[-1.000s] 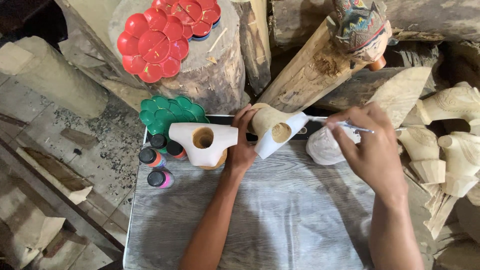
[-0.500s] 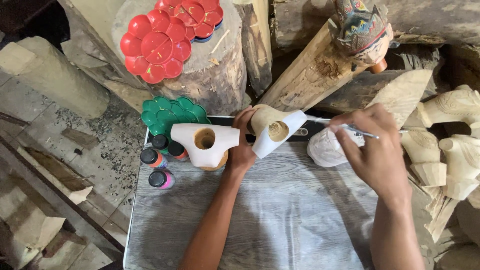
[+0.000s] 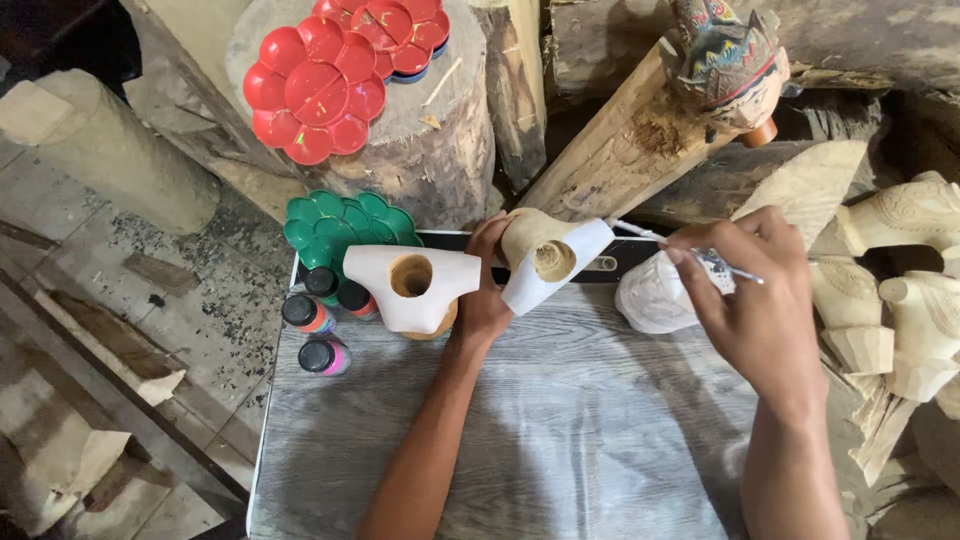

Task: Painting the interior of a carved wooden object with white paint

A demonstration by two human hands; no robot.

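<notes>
white-primed wooden piece (image 3: 553, 262), frame centre, gripped in left hand (image 3: 487, 290); right hand (image 3: 755, 300) pinches thin brush (image 3: 650, 236). risk: a slipping grip could smear wet paint.

- Three small paint bottles (image 3: 322, 322) with black caps stand clustered at the grey board's (image 3: 560, 440) left edge (just below the green palette (image 3: 345, 222)), bearing colourful striped labels.

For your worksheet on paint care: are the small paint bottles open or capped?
Capped: the paint bottles beside the green palette all show black caps on top.
</notes>
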